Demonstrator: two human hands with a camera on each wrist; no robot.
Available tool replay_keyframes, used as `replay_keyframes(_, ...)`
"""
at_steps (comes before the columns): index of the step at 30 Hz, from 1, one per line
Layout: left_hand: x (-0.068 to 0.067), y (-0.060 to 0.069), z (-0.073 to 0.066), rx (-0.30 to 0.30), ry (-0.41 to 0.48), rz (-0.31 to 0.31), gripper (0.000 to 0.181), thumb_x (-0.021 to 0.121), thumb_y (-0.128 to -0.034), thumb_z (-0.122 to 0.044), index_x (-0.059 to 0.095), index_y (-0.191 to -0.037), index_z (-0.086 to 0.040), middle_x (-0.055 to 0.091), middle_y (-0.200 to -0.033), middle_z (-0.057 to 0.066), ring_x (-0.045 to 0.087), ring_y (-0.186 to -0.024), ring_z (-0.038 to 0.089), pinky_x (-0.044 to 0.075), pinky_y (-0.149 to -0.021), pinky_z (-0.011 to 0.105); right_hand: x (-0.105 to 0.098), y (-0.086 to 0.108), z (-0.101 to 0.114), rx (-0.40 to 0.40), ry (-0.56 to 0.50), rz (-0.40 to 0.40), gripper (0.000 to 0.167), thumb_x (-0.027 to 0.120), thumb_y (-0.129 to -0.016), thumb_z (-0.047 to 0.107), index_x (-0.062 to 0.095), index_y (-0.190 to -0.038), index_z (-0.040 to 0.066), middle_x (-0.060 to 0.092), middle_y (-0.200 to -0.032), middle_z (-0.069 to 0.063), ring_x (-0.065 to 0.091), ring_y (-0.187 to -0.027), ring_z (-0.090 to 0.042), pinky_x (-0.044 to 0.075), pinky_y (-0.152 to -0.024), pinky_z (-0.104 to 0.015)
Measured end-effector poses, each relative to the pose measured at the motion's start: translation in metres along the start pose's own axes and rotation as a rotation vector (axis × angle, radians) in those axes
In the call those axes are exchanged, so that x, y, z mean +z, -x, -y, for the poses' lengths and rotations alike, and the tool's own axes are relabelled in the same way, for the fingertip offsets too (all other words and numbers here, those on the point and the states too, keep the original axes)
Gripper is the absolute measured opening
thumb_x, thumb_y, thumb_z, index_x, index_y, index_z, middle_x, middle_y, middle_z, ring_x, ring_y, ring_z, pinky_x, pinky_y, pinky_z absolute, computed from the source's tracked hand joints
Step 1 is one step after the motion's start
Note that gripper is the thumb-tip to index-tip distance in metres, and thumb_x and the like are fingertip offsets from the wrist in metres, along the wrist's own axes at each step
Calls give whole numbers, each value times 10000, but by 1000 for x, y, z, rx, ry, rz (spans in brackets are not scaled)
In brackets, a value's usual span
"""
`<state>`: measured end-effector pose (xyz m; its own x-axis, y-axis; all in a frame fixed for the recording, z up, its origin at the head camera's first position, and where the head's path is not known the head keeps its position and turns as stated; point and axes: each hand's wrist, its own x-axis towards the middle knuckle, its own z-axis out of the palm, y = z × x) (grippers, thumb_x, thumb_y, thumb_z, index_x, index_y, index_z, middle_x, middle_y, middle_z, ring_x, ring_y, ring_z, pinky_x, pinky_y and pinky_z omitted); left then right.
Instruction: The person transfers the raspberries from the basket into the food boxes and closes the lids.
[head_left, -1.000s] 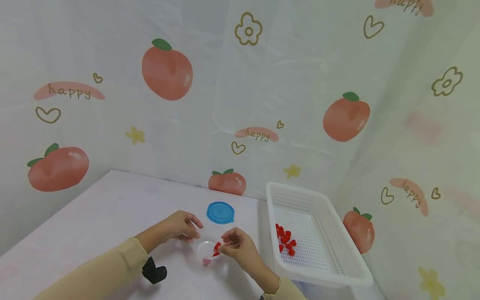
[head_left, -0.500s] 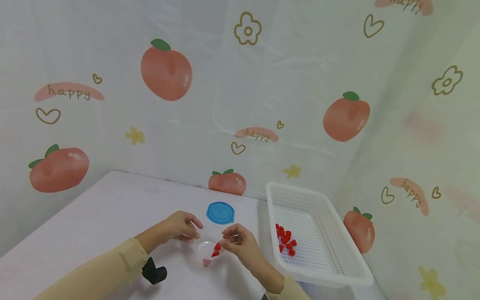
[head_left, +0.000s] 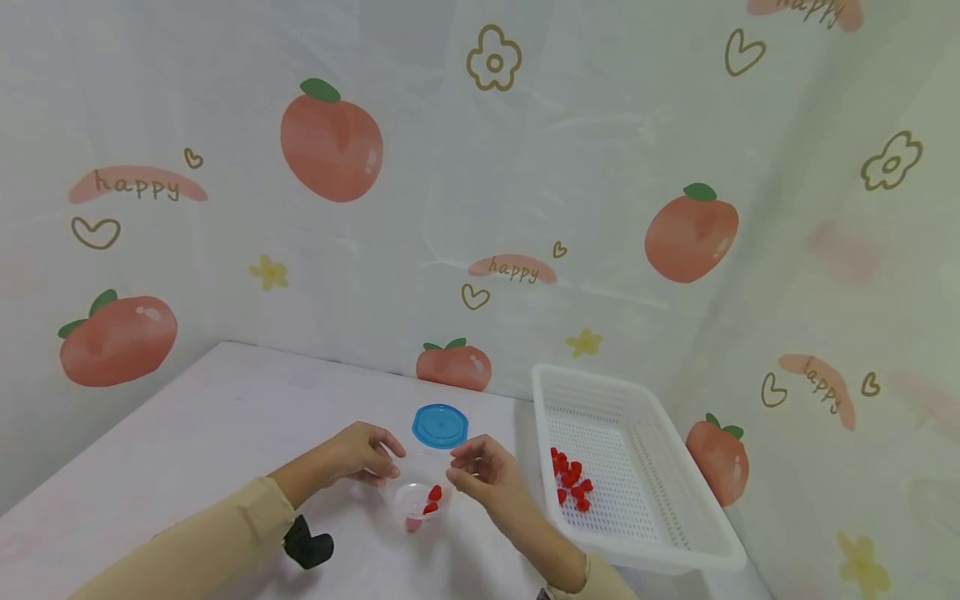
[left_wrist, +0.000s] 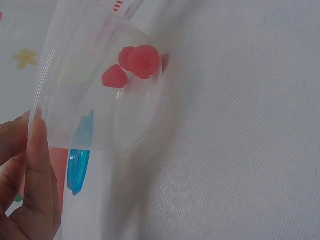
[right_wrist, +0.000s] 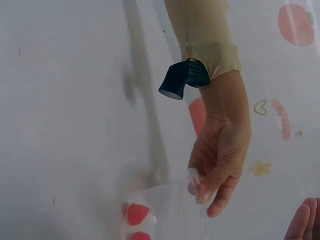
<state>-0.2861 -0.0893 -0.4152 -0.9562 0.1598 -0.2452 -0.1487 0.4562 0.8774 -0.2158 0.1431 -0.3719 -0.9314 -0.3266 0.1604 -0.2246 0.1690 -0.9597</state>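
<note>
A clear plastic container (head_left: pixel 411 498) with red raspberries (left_wrist: pixel 144 62) at its bottom is on the white table. My left hand (head_left: pixel 363 452) pinches its rim between thumb and fingers; this grip also shows in the right wrist view, where the left hand (right_wrist: pixel 215 165) is at the container's edge. My right hand (head_left: pixel 491 483) is just right of the container, fingers loosely bent and apart from the rim, with nothing visible in them. Only the fingertips of the right hand (right_wrist: pixel 305 220) appear in the right wrist view.
A blue lid (head_left: pixel 440 426) lies flat behind the container. To the right stands a white perforated basket (head_left: pixel 637 467) holding several more raspberries (head_left: pixel 572 479) at its left side. A patterned curtain (head_left: pixel 420 208) hangs behind the table.
My right hand has drawn back from the container's rim, up and to the right. The raspberry by its fingertips now lies inside the container. My left hand has stayed in place.
</note>
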Motion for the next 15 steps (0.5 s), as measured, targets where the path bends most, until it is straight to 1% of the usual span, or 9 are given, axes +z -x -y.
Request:
replay_keyframes(4, 0, 0, 1, 2, 4, 0, 254, 786, -778, -54, 687, -1011, -39, 602, -822, 99, 578, -647, 195, 567, -614, 259, -11, -4, 8, -30, -5, -32, 307, 678, -899, 122, 540, -1133, -20, 559, -1107, -259, 607, -904, -134, 541, -808, -201)
replay_keyframes(6, 0, 0, 1, 2, 5, 0, 252, 787, -776, -55, 687, -1007, -41, 602, -822, 99, 577, -646, 195, 567, -613, 260, -18, -6, 11, -54, -6, -61, 296, 671, -901, 110, 541, -1133, -21, 576, -1091, -225, 612, -903, -131, 543, -804, -201)
replay_keyframes(9, 0, 0, 1, 2, 8, 0, 249, 787, -775, -53, 689, -1004, -40, 601, -822, 100, 576, -646, 195, 567, -612, 260, -30, -11, 15, -109, -16, -109, 282, 660, -903, 85, 543, -1133, -28, 598, -1045, -151, 619, -885, -116, 546, -790, -199)
replay_keyframes(12, 0, 1, 0, 1, 10, 2, 254, 781, -780, -46, 688, -1015, -33, 600, -824, 101, 574, -647, 194, 566, -612, 259, -43, -18, 16, -171, -40, -157, 238, 639, -908, 45, 548, -1117, -22, 605, -978, -46, 613, -844, -93, 547, -764, -197)
replay_keyframes(15, -1, 0, 0, -1, 8, 3, 255, 780, -782, -46, 687, -1019, -32, 599, -824, 102, 572, -647, 193, 565, -612, 257, -57, -25, 15, -236, -87, -205, 183, 641, -900, 18, 576, -1064, 63, 596, -937, 14, 597, -807, -78, 543, -737, -196)
